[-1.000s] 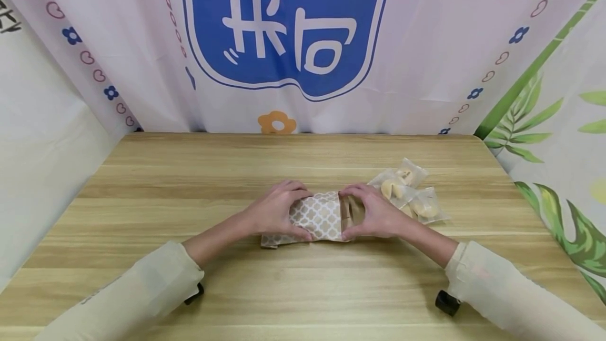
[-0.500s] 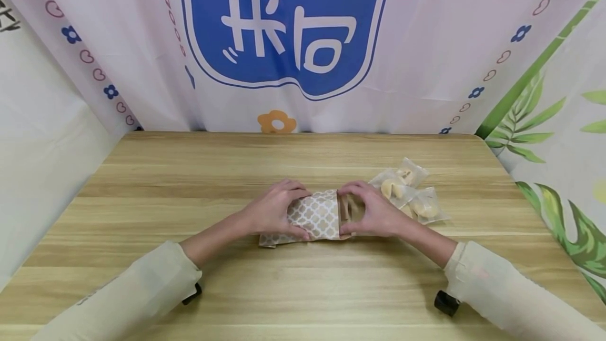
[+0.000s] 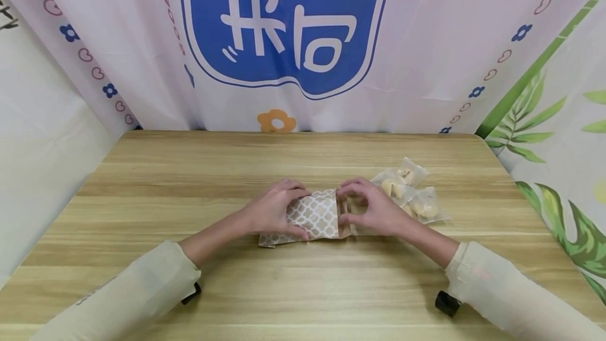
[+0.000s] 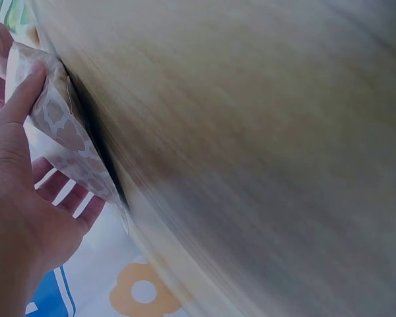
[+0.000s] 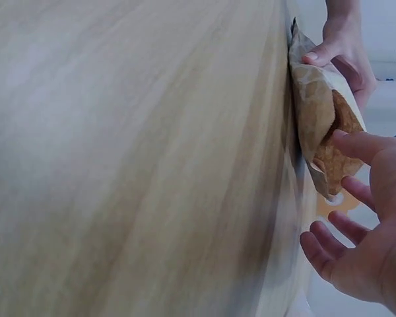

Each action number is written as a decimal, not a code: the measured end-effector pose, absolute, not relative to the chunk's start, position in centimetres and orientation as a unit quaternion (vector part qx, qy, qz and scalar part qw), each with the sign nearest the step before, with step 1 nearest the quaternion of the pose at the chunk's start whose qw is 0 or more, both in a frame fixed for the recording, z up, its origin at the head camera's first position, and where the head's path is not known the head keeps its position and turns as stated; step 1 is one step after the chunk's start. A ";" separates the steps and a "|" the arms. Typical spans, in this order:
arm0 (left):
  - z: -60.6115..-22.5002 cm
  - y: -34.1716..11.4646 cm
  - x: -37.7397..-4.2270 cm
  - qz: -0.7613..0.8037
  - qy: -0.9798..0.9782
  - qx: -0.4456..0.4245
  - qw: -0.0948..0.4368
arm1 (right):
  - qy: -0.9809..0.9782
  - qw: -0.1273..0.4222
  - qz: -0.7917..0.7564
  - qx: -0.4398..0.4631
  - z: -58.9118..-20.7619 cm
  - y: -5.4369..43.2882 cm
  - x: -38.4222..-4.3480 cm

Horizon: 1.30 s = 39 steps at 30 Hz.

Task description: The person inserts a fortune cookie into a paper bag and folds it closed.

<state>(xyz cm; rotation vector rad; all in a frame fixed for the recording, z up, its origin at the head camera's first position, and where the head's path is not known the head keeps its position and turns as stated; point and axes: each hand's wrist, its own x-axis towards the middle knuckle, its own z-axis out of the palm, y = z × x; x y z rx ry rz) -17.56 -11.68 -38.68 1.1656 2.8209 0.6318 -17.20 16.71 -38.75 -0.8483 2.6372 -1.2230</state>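
A patterned brown-and-white paper bag (image 3: 316,216) lies on its side on the wooden table, its mouth facing right. My left hand (image 3: 273,208) grips the bag's body, thumb along the near side and fingers over the far side. At the mouth, my right hand (image 3: 379,210) has its thumb and fingertips right at the brown lip, the other fingers loosely bent. From the right wrist, the bag's plain brown inside (image 5: 343,145) shows, with the thumb at the opening. Behind the right hand lie several wrapped fortune cookies (image 3: 426,206) in clear packets.
The wooden table (image 3: 303,288) reaches back to a printed cloth backdrop (image 3: 416,67) with a blue emblem. White cloth hangs on the left, and a leaf-patterned one (image 3: 558,183) on the right. Dark devices (image 3: 447,303) are strapped under both sleeves.
The right thumb and fingers have drawn closer together at the bag's mouth and shifted slightly up. The bag has slid a little left; the left hand keeps its grip.
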 end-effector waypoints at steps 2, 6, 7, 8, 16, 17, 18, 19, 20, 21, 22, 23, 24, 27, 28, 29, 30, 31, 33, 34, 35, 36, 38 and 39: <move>-38.7 -11.7 -17.5 0.202 0.904 0.377 0.009 | 0.869 0.050 -0.402 -0.285 -38.5 16.9 -17.1; -38.8 -11.7 -17.6 0.202 0.904 0.377 0.010 | 0.867 0.038 -0.401 -0.292 -38.0 17.3 -17.2; -38.7 -11.7 -17.6 0.201 0.904 0.377 0.010 | 0.868 0.034 -0.400 -0.293 -37.9 17.4 -17.2; -38.7 -11.7 -17.6 0.200 0.904 0.377 0.012 | 0.868 0.030 -0.399 -0.294 -37.8 17.6 -17.3; -38.4 -11.6 -17.5 0.196 0.906 0.373 0.020 | 0.882 -0.014 -0.373 -0.288 -36.8 19.2 -18.2; -38.4 -11.6 -17.5 0.195 0.907 0.372 0.021 | 0.885 -0.017 -0.368 -0.286 -36.7 19.5 -18.3; -38.4 -11.6 -17.5 0.195 0.907 0.372 0.021 | 0.887 -0.021 -0.363 -0.285 -36.6 19.8 -18.4; -38.4 -11.6 -17.6 0.195 0.908 0.371 0.022 | 0.889 -0.027 -0.358 -0.285 -36.6 20.0 -18.5; -38.4 -11.6 -17.6 0.194 0.908 0.371 0.023 | 0.890 -0.033 -0.353 -0.286 -36.6 20.3 -18.6; -38.5 -11.6 -17.6 0.194 0.908 0.371 0.024 | 0.892 -0.037 -0.347 -0.286 -36.5 20.6 -18.8; -38.5 -11.6 -17.6 0.193 0.908 0.371 0.023 | 0.894 -0.043 -0.343 -0.286 -36.5 20.8 -18.8; -38.4 -11.6 -17.6 0.193 0.908 0.372 0.022 | 0.895 -0.049 -0.338 -0.286 -36.4 21.0 -18.9; -38.5 -11.6 -17.5 0.192 0.907 0.374 0.020 | 0.897 -0.050 -0.334 -0.285 -36.3 21.3 -18.9; -38.5 -11.7 -17.5 0.194 0.906 0.375 0.018 | 0.904 -0.046 -0.323 -0.277 -36.1 21.7 -19.1; -38.5 -11.7 -17.5 0.193 0.906 0.375 0.016 | 0.905 -0.043 -0.321 -0.275 -36.0 21.8 -19.1; -38.5 -11.7 -17.6 0.195 0.906 0.375 0.016 | 0.907 -0.041 -0.316 -0.274 -36.0 22.0 -19.2; -38.5 -11.7 -17.6 0.196 0.906 0.375 0.017 | 0.909 -0.038 -0.312 -0.273 -36.0 22.1 -19.2; -38.5 -11.7 -17.6 0.198 0.906 0.374 0.017 | 0.911 -0.037 -0.307 -0.273 -36.0 22.2 -19.2; -38.5 -11.7 -17.6 0.198 0.906 0.374 0.017 | 0.915 -0.036 -0.294 -0.275 -36.0 22.6 -19.3; -38.5 -11.7 -17.6 0.197 0.906 0.373 0.017 | 0.917 -0.036 -0.286 -0.275 -36.1 22.8 -19.4; -38.5 -11.7 -17.6 0.198 0.906 0.374 0.017 | 0.920 -0.036 -0.276 -0.275 -36.1 23.0 -19.4; -38.6 -11.7 -17.6 0.197 0.906 0.375 0.015 | 0.924 -0.035 -0.266 -0.273 -36.1 23.2 -19.5; -38.6 -11.7 -17.6 0.196 0.906 0.376 0.017 | 0.930 -0.032 -0.247 -0.270 -36.2 23.7 -19.6; -38.6 -11.7 -17.6 0.196 0.905 0.377 0.017 | 0.933 -0.029 -0.240 -0.267 -36.3 23.9 -19.6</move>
